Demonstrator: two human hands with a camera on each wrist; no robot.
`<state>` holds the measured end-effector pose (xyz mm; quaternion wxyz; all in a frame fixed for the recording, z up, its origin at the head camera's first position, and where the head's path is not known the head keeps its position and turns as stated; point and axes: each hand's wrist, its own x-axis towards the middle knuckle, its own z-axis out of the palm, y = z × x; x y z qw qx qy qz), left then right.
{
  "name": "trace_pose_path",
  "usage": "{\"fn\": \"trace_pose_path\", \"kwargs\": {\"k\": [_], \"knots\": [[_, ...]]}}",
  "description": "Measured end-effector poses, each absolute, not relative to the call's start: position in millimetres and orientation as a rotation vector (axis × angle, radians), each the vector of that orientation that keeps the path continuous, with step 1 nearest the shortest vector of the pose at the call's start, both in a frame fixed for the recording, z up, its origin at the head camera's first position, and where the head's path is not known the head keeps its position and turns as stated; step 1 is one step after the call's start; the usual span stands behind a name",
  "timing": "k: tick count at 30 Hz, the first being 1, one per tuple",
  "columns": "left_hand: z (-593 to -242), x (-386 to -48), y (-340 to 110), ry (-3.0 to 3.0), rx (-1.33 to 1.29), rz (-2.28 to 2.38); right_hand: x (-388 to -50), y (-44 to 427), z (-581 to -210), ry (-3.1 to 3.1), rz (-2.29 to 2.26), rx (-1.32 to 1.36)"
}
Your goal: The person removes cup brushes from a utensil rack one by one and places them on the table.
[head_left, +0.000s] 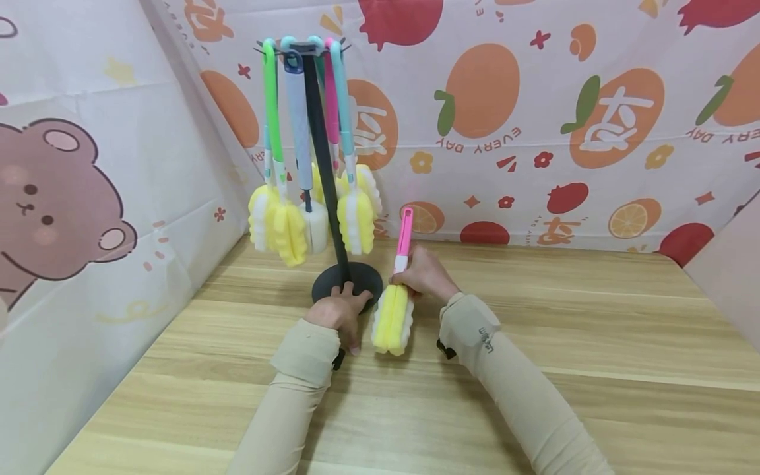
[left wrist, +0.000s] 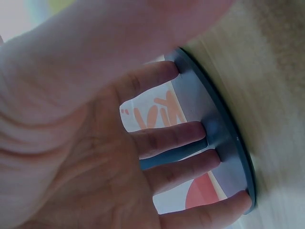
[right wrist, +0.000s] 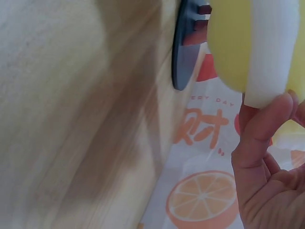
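Observation:
My left hand (head_left: 340,313) rests on the round black base (head_left: 366,276) of a stand, its fingers spread; in the left wrist view the straight fingertips (left wrist: 196,130) touch the base around the pole. My right hand (head_left: 429,273) pinches a sponge brush (head_left: 392,321) where its pink handle meets the head. The handle points up and back, and the yellow and white sponge head faces me, just right of the base. In the right wrist view the thumb lies against the lower end of the sponge (right wrist: 271,52). Part of the right fingers is hidden behind the brush.
Several sponge brushes hang from hooks on top of the black pole (head_left: 323,145), among them a green-handled one (head_left: 271,112) and a blue-handled one (head_left: 299,125). A printed cloth (head_left: 475,171) stands behind the wooden table (head_left: 570,316), with another cloth (head_left: 148,218) along the left side.

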<state>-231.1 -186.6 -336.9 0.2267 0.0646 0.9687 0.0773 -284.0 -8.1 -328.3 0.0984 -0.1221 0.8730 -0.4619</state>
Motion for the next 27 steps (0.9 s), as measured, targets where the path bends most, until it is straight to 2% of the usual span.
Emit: {"fn": "trace_pose_path", "kwargs": {"k": [27], "knots": [[-336.0,-232.0,-185.0,2.648,0.143,0.197,-285.6,-16.3,-347.9,2.501,-1.240,-0.268]]}}
